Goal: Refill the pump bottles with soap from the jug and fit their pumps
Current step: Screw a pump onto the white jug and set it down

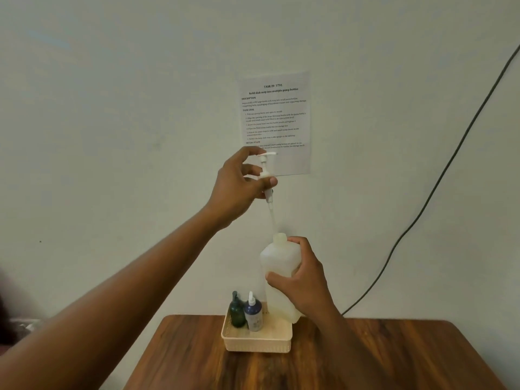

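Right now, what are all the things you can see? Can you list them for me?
Translucent bottle: one, whitish, held up above the table, neck open.
Pump: one, white, lifted above the bottle, its tube tip at the neck.
Dark green pump bottle: one, standing in the basket.
Dark blue bottle: one, white nozzle cap, beside the green one in the basket.
Basket: one, cream, at the table's far edge.
Table: one, brown wood.
Instruction sheet: one, white, on the wall.
Cable: one, dark, running down the wall on the right.
Left hand: holds the pump.
Right hand: grips the bottle.
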Demonstrator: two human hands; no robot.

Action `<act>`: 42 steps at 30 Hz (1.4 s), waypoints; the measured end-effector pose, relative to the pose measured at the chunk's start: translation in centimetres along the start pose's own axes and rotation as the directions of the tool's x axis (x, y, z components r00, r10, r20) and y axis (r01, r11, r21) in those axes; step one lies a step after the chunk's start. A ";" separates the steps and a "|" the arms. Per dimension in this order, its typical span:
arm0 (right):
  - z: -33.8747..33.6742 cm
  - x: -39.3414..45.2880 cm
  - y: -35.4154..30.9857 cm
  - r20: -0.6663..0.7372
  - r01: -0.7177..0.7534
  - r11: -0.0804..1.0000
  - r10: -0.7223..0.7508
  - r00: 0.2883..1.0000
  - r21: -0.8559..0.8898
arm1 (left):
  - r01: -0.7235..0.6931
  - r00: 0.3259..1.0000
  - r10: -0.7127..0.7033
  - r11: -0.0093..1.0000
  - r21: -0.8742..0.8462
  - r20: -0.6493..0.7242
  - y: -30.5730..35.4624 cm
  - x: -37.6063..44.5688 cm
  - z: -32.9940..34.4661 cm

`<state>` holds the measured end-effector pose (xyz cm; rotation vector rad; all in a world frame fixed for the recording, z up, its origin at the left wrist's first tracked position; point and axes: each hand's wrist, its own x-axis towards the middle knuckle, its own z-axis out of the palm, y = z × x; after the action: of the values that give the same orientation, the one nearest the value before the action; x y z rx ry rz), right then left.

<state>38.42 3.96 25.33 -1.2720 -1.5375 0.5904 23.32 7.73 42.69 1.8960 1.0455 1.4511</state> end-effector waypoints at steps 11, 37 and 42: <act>-0.7 1.0 -1.6 -0.039 0.017 0.999 -0.019 0.999 -0.036 | 0.019 0.999 -0.023 0.992 0.123 0.026 -2.9 -4.3 2.9; -1.3 1.5 -2.4 -0.077 0.034 0.998 -0.039 0.996 -0.058 | 0.130 0.988 -0.124 0.989 0.066 -0.087 -3.0 -5.6 4.3; -2.0 1.4 -2.4 -0.078 0.019 0.999 -0.022 0.997 -0.044 | 0.248 0.960 -0.229 0.963 -0.107 0.165 -2.5 -5.0 3.2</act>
<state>39.30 4.05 28.62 -1.2962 -1.5038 0.4907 25.14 5.12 37.10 1.6959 1.0445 1.1891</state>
